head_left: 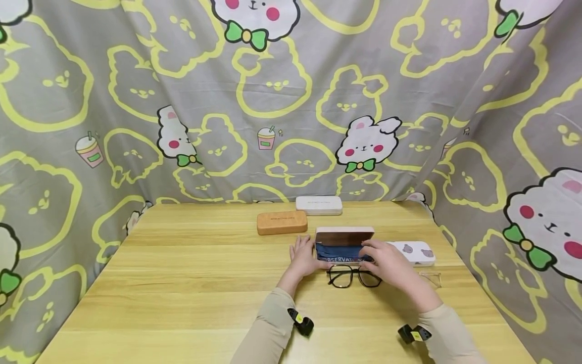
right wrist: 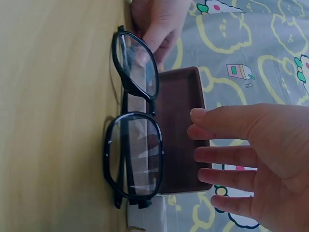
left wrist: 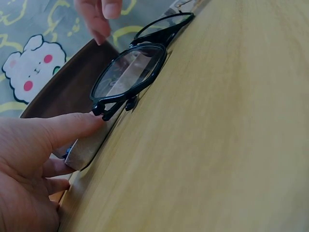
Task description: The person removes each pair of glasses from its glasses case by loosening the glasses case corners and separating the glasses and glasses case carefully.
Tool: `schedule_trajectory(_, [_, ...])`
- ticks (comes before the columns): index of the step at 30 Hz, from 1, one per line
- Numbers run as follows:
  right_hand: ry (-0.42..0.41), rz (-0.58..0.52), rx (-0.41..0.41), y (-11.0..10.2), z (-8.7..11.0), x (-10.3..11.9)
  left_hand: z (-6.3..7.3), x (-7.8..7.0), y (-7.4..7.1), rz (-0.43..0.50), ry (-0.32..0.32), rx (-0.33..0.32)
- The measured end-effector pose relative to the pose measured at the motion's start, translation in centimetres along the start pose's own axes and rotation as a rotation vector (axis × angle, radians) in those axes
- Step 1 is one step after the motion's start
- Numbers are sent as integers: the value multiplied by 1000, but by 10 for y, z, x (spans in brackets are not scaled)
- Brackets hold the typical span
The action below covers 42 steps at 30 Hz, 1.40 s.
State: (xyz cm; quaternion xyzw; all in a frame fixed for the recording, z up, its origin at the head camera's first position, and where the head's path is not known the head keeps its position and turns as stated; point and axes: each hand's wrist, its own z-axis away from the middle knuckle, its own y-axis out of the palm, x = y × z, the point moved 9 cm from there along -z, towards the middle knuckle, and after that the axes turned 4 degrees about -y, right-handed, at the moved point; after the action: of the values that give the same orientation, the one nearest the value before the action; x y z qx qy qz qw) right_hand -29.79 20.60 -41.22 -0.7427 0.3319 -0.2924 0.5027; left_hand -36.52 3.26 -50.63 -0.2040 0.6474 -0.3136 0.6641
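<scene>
An open glasses case point(head_left: 344, 235) with a dark brown lining stands with its lid raised toward the back. Inside lies a dark blue cloth point(head_left: 336, 252) with white lettering. My left hand point(head_left: 302, 262) grips the case's left end, its thumb along the front edge and the fingers round the side. Black-framed glasses point(head_left: 342, 277) sit on the table just in front of the case, lenses facing me. Over the case's right end hovers my right hand point(head_left: 390, 265), fingers spread and holding nothing, as the right wrist view point(right wrist: 275, 154) shows.
Behind the open case are an orange-brown glasses case point(head_left: 282, 223) and a white one point(head_left: 319, 206), both closed. To the right lies a white case with bear prints point(head_left: 420, 252), with thin-framed glasses point(head_left: 432, 279) in front of it. A patterned curtain point(head_left: 218, 101) encloses the table.
</scene>
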Motion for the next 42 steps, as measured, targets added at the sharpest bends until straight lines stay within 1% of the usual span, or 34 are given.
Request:
schedule_trajectory(7, [41,-42,35,-2,-4,-4,-1,0,1,-8,1,8])
schedule_trajectory(16, [49,-62,41,-6,-14,-5,0,-1,-1,1,5,8])
schedule_trajectory(24, [29,-81,0,-10,-24,-7,3,-2,-2,7,-9,12])
schedule_trajectory(32, [29,-96,-43,-11,-32,-11,3,-1,1,20,-7,17])
schedule_trajectory(36, [45,-106,-42,-8,-36,-16,2,-1,1,19,-3,11])
schedule_trajectory(40, [79,-120,-29,-4,-41,-23,1,-1,0,19,0,3])
schedule_trajectory(42, [82,-125,-37,-2,-43,-26,2,-2,-1,20,2,1])
